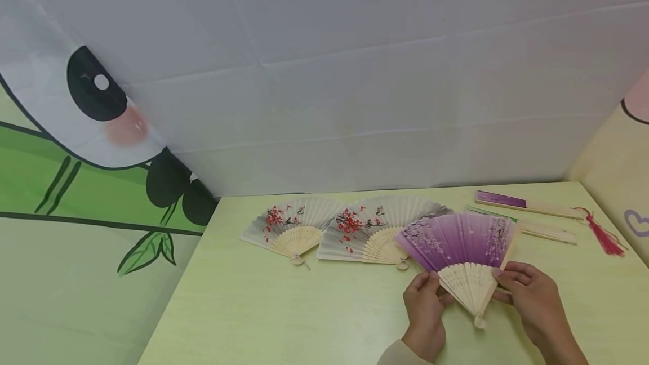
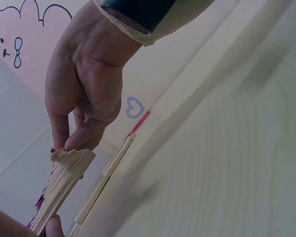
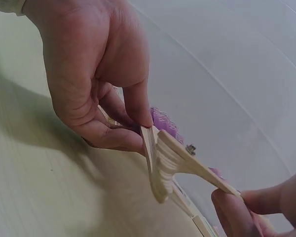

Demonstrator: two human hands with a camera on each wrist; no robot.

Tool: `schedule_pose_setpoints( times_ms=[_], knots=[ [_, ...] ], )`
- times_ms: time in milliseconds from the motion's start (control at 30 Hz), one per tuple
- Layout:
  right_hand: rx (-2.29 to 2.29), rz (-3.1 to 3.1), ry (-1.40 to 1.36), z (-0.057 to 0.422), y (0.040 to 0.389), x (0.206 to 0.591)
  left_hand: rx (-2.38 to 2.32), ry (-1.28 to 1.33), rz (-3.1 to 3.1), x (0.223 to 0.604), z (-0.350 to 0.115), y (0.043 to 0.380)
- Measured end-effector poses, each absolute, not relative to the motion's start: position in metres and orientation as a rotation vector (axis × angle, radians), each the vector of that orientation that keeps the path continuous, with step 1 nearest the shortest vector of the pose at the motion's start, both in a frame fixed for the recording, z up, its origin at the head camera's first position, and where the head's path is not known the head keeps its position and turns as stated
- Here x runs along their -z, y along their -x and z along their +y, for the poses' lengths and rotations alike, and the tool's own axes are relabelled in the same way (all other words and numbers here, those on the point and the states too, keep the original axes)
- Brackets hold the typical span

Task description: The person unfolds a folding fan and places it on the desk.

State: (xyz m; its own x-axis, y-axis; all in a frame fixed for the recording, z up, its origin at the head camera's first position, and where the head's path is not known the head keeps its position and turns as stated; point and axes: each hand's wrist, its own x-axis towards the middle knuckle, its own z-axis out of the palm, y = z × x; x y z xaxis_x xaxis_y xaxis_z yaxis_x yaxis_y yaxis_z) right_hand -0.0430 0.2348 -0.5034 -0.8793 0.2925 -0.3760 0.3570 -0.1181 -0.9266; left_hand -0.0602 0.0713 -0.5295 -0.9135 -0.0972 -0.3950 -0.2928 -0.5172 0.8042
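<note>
A purple folding fan (image 1: 461,244) with pale blossom prints and light wooden ribs is spread about a quarter circle, its pivot end toward the person. My left hand (image 1: 426,311) pinches the ribs on its left edge between thumb and fingers. On the opposite edge, my right hand (image 1: 537,297) pinches the guard rib. In the left wrist view the stacked rib ends (image 2: 71,170) show edge-on. The right wrist view shows the ribs bunched at the pivot, where the outer rib (image 3: 197,165) stands apart at an angle.
Two spread grey-white fans with red blossoms, a left one (image 1: 299,235) and a middle one (image 1: 382,241), lie on the table (image 1: 243,320). Two folded fans lie at the back right, one green-edged (image 1: 547,232), one purple (image 1: 502,200) with a red tassel (image 1: 603,235). A white wall cloth (image 1: 355,100) rises behind.
</note>
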Motion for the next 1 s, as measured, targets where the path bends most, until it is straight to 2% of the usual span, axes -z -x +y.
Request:
schedule_pose_setpoints(
  times_ms=[533,1000],
  knots=[
    [2.305,1.911,-0.907,0.251,0.035,0.513,-2.582,0.655,1.438,0.532,0.076,0.057],
    [2.442,1.674,-1.174,0.260,0.032,0.518,-2.632,0.664,1.382,0.530,0.083,0.046]
  ],
)
